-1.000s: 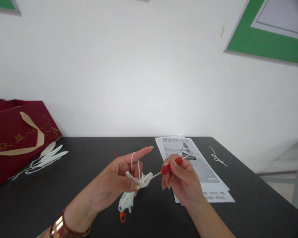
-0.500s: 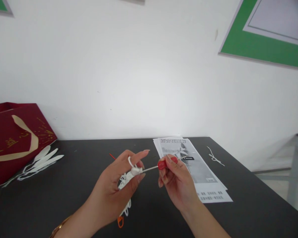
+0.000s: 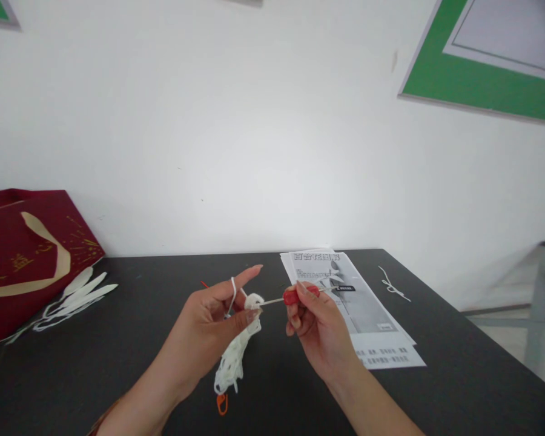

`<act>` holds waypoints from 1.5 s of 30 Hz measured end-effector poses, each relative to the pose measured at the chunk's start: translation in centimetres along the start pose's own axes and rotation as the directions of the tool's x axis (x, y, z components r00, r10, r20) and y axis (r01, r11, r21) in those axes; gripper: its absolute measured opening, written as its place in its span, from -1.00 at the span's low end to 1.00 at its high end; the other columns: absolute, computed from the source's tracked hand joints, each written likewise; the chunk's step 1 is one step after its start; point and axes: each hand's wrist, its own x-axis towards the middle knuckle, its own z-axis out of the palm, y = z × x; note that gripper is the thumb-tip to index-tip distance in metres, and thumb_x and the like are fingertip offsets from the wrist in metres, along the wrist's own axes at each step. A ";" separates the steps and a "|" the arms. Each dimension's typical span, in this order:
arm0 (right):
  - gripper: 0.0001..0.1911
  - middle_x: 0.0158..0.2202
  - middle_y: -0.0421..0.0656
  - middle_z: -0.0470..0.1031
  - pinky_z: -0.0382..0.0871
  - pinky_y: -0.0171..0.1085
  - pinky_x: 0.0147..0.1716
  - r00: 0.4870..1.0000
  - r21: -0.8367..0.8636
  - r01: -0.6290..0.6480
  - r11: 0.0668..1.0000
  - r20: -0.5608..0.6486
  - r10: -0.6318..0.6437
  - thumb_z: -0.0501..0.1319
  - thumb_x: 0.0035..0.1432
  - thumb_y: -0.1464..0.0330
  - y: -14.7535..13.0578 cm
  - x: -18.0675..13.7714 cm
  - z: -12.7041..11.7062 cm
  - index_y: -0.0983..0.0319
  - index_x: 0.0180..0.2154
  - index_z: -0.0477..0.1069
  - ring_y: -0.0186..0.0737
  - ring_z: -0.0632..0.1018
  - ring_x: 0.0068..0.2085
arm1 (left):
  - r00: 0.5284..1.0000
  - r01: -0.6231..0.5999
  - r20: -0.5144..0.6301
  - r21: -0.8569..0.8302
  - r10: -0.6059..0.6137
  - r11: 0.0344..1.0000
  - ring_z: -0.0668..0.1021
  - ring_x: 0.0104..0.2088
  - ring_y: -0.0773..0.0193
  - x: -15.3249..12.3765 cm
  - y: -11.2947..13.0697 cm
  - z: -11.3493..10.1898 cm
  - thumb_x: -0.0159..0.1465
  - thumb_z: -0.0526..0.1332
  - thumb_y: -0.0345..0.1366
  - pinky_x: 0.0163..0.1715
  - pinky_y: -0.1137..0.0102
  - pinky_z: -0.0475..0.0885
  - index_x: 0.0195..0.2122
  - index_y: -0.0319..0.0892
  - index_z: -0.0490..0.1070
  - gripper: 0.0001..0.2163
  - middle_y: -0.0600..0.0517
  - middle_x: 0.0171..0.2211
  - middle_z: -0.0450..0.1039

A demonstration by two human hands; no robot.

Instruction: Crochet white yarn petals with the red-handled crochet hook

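Observation:
My left hand (image 3: 213, 324) pinches a small white crochet piece (image 3: 253, 301) between thumb and fingers. A strand of white yarn loops round its raised index finger. Below that hand hangs a bundle of looped white yarn (image 3: 232, 363). My right hand (image 3: 315, 327) is closed round the red handle of a crochet hook (image 3: 295, 295), whose thin metal shaft points left and meets the white piece. The hook's tip is hidden at the stitches. An orange stitch marker (image 3: 222, 404) shows just under the yarn bundle.
Printed sheets (image 3: 376, 327) lie right of centre on the black table (image 3: 131, 357). Beyond them is a knotted white string (image 3: 393, 286). White leaf-shaped pieces (image 3: 84, 292) with tails lie at left beside a dark red paper bag (image 3: 22, 254). A small red item (image 3: 204, 284) pokes out behind my left hand.
My left index finger has lifted and the yarn on it is pulled longer. The white piece has turned upward, and more of the yarn bundle shows below. The hook has shifted slightly up and left.

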 end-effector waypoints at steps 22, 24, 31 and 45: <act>-0.80 -0.66 -0.26 0.43 0.48 -0.42 -0.69 1.000 -0.012 0.015 1.000 0.021 -0.015 0.37 0.03 0.31 -1.1 -0.1 -0.1 0.33 -0.48 0.52 -0.46 0.37 -0.69 | 0.992 0.108 0.088 -0.182 -0.093 0.977 0.45 -0.42 0.35 -0.6 0.2 0.2 0.11 0.39 -0.35 -0.30 0.43 0.30 0.12 0.05 0.40 -0.48 0.11 -0.46 0.44; -0.80 -0.66 -0.25 0.44 0.49 -0.42 -0.68 0.999 -0.030 0.029 0.999 0.029 -0.028 0.36 0.04 0.30 -1.2 -0.1 -0.1 0.32 -0.48 0.52 -0.45 0.37 -0.69 | 0.992 0.108 0.080 -0.177 -0.095 0.978 0.45 -0.42 0.34 -0.6 0.3 0.2 0.09 0.40 -0.35 -0.31 0.42 0.30 0.10 0.02 0.42 -0.49 0.12 -0.48 0.42; -0.79 -0.66 -0.24 0.46 0.47 -0.45 -0.65 0.994 -0.133 0.101 0.986 0.064 -0.093 0.32 0.09 0.29 -1.4 -0.5 -0.1 0.32 -0.46 0.53 -0.43 0.43 -0.68 | 0.994 0.092 0.067 -0.118 -0.084 0.989 0.46 -0.38 0.30 -0.7 0.3 0.2 0.06 0.39 -0.38 -0.29 0.39 0.31 -0.10 -0.10 0.50 -0.66 0.12 -0.48 0.39; -0.81 -0.66 -0.21 0.48 0.45 -0.42 -0.63 0.985 -0.214 0.167 0.963 0.073 -0.154 0.33 0.09 0.29 -1.8 -0.9 0.1 0.30 -0.45 0.55 -0.42 0.43 -0.68 | 0.992 0.049 0.114 0.007 -0.050 0.999 0.49 -0.29 0.18 -0.5 0.6 0.1 0.09 0.34 -0.37 -0.29 0.32 0.32 -0.46 -0.18 0.42 -0.90 -0.06 -0.24 0.50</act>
